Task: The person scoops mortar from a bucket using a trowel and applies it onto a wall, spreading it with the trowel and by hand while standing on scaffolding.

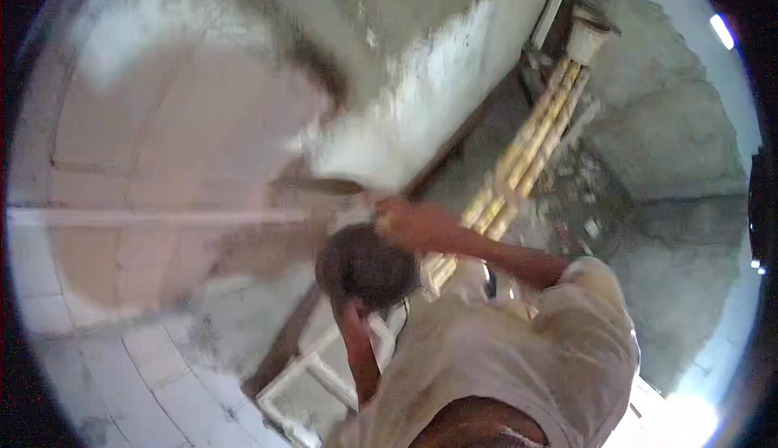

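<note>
My right hand (399,223) is closed at the end of my outstretched arm. It grips what looks like a trowel, whose blurred flat grey blade (320,185) points left toward the wall. Just below it, my left hand (350,312) supports a dark round bowl (369,266); the bowl hides most of its fingers. What lies in the bowl is too dark to make out. Facing me is a wall (186,164) with a broad patch of smooth brownish plaster, pale block-like lines around it and a rough grey and white part above.
Long yellowish striped poles (519,172) slant across the right side below me, with a pale bucket (587,41) at their far end. Rubble (579,185) litters the ground beside them. A white framed structure (312,375) stands near my left forearm. Bright light enters at lower right.
</note>
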Demonstrator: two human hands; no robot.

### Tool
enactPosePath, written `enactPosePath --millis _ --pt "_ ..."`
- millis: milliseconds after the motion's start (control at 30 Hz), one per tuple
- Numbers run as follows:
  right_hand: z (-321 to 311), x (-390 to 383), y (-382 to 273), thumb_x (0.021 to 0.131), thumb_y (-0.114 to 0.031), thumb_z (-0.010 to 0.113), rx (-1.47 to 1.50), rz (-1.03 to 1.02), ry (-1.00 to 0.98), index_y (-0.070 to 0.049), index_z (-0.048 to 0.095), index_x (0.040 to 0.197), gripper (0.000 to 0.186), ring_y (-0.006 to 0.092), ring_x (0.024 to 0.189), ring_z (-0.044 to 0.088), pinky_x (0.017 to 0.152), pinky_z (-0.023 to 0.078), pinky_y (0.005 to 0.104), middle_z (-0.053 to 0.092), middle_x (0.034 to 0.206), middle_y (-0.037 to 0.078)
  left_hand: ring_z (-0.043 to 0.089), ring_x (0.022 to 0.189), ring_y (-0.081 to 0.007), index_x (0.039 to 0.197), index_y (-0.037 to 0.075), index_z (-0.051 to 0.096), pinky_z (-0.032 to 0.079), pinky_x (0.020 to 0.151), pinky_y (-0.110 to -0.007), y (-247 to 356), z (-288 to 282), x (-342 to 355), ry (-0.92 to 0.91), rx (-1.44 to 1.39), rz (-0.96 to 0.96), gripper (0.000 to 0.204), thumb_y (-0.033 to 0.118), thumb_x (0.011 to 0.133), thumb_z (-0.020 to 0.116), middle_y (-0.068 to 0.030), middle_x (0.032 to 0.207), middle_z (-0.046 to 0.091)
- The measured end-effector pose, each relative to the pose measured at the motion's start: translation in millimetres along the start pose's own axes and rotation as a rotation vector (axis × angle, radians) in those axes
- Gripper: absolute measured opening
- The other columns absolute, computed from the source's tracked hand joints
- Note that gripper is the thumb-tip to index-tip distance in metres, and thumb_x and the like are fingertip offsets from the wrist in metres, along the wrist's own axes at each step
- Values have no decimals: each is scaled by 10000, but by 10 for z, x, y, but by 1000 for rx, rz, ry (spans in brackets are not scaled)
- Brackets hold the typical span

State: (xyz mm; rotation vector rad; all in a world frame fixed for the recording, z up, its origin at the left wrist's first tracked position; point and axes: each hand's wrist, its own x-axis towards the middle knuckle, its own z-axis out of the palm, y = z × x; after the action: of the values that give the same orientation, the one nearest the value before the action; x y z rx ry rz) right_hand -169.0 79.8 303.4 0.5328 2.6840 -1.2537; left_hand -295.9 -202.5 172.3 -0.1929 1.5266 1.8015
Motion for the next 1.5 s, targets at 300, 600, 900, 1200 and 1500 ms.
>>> enactPosePath --millis 300,600,900,1200,1500 --pt "1771 -790 628 940 -315 459 -30 420 166 -38 488 1176 364 363 920 609 762 498 460 620 947 200 536 706 -154 1181 23 503 456 612 -289 237 305 319 -49 574 95 499 -8 686 564 -48 877 568" --pt "2118 -345 10 957 -422 443 687 332 -150 -38 473 1214 463 251 748 601 682 518 410 553 968 210 555 811 -224 1219 -18 507 451 737 -388 120 44 262 -106 830 74 536 41 692 581 -94 895 588" --pt "2023 -717 124 946 -444 425 778 463 -14 -38 526 1024 426 165 569 573 507 496 316 597 787 107 478 695 -153 1089 -3 541 420 611 -306 82 16 429 7 531 -38 453 -2 640 597 -43 807 537" --pt "3075 -1029 910 966 -360 444 1167 -198 451 -89 436 1298 429 198 742 597 632 519 333 569 1037 86 421 1073 -283 1377 133 341 417 862 -434 2 457 342 49 494 -392 709 -73 728 538 -118 1200 431" --pt "835 -1332 271 955 -220 497 367 398 1542 -1 468 1203 332 247 807 573 714 501 342 558 958 145 531 808 -223 1120 35 513 424 712 -437 -130 -536 967 267 430 -246 463 -61 676 604 -52 872 558"
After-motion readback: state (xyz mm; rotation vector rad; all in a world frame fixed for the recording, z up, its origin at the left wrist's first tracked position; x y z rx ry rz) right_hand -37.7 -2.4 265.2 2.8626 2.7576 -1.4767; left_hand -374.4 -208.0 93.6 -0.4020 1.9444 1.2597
